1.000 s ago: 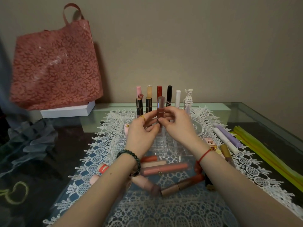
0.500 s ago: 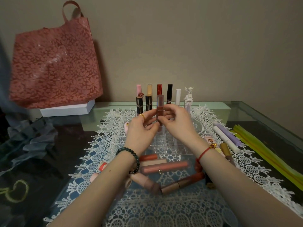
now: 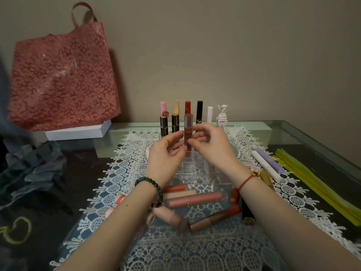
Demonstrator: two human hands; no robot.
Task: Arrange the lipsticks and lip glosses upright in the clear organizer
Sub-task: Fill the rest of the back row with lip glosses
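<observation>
While still upright, gloss (image 3: 188,126) in left hand (image 3: 166,157), right hand (image 3: 214,147) fingers' (image 3: 202,136) pinch, perhaps looser.

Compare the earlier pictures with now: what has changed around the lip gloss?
The left hand and right hand have drawn slightly apart, baring more of the red-brown lip gloss, which both still pinch upright at the clear organizer. The standing tubes behind and loose ones on the lace mat have not moved.

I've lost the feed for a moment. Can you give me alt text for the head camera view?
The left hand and right hand pinch a brownish-red lip gloss tube upright at the clear acrylic organizer, where several tubes already stand along the back. More pink and red tubes lie loose on the white lace mat nearer the camera.
</observation>
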